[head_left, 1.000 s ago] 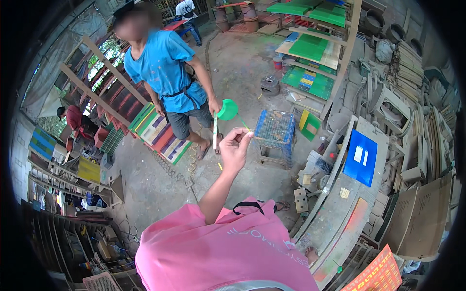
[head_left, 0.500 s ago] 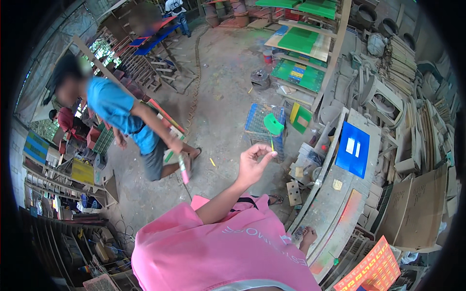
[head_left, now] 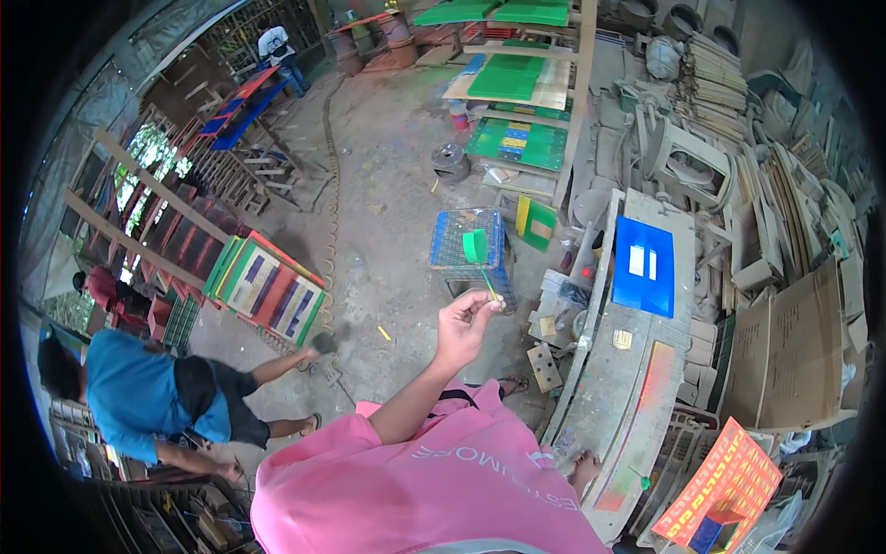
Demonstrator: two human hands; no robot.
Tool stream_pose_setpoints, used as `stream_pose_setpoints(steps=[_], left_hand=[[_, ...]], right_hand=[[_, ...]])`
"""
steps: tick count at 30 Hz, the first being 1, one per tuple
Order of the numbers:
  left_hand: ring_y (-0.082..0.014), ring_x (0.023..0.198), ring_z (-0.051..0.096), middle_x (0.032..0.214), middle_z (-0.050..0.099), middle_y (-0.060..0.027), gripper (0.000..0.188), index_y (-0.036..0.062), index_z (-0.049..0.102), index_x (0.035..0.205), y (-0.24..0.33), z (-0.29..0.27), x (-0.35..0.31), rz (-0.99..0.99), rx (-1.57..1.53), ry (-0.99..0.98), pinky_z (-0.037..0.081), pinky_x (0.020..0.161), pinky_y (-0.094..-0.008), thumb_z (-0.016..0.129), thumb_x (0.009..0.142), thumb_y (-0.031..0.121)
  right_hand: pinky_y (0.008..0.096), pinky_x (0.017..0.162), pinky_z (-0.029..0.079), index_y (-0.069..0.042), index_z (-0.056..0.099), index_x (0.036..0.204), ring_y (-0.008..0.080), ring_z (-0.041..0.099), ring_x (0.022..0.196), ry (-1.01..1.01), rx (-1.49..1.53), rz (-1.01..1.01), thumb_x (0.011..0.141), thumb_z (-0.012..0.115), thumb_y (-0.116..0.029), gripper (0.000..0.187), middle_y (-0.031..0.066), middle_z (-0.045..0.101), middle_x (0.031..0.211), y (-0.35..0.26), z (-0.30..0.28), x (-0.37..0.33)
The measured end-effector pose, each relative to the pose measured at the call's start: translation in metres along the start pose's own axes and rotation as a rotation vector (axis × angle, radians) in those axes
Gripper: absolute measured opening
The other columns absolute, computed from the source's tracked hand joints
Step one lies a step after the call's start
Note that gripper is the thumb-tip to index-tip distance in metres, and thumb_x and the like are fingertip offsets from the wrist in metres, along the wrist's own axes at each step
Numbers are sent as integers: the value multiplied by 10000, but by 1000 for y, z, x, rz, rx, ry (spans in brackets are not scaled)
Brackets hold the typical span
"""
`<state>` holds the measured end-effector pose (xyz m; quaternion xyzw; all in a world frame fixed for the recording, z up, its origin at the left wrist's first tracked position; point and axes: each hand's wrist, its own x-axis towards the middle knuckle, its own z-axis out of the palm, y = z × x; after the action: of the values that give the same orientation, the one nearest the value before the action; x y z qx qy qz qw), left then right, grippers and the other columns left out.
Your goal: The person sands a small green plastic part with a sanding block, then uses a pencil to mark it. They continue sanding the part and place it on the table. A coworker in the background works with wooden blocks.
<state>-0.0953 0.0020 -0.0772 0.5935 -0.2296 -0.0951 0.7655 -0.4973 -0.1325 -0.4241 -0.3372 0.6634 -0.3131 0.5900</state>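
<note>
My left hand (head_left: 469, 325) is raised in front of my pink shirt, finger and thumb pinched on the lower end of a thin yellow-green stick. At the stick's upper end is a small, curved green piece (head_left: 474, 246). My right hand (head_left: 585, 469) is low at the edge of the long, paint-stained workbench (head_left: 600, 397), partly hidden by my shirt; its fingers are too small and dark to read. A small green piece (head_left: 644, 482) is beside it over the bench. Farther along the bench lies a blue panel (head_left: 644, 268) with white rectangles.
Beyond my left hand stands a blue mesh-topped stool (head_left: 467, 236). A rack of green panels (head_left: 515, 143) is at the far right. At left, a co-worker in a blue shirt (head_left: 157, 392) bends near colourful stacked panels (head_left: 275, 291). Cardboard (head_left: 784, 342) and an orange sheet (head_left: 724, 485) are at right.
The co-worker has moved to the left and lower in view, revealing the stacked panels. The scene has shifted left. The green piece on the stick has turned in my left hand.
</note>
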Motion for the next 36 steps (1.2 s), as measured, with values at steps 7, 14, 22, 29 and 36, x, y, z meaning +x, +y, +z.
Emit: stream_pose_setpoints(steps=[7,14,22,29,36], left_hand=[[-103,813,608,902,662,-70,107,-32,635,966,-5,13,6,-6,5,-35,483,763,-240,581,887,15],[-108,846,595,902,657,-67,106,-37,635,965,-12,16,7,-55,29,-76,470,788,-246,566,896,5],[-101,781,587,856,643,-59,45,-11,620,904,-28,24,0,-20,192,-129,469,731,-239,596,866,-4],[-101,782,583,858,644,-61,51,-22,618,897,-51,33,-16,-101,202,-418,459,741,-229,618,847,-14],[-113,823,613,899,661,-76,92,-40,643,927,-110,97,-53,-267,186,-971,481,780,-240,612,840,-32]], right_hand=[[236,397,362,-23,578,769,105,512,478,62,69,-20,815,555,-62,65,54,588,643,-10,12,-7],[230,406,371,-16,588,731,97,506,486,127,27,8,819,576,-82,111,44,579,621,18,-19,-10],[257,481,432,-35,644,731,103,535,525,242,-244,8,795,612,-175,157,23,594,626,50,-36,-10],[246,507,451,-9,677,808,91,564,548,265,-156,-38,791,627,-164,164,38,644,673,-2,-23,-66],[219,558,459,10,646,879,90,583,619,231,85,11,814,602,-84,122,54,661,756,6,-24,-97]])
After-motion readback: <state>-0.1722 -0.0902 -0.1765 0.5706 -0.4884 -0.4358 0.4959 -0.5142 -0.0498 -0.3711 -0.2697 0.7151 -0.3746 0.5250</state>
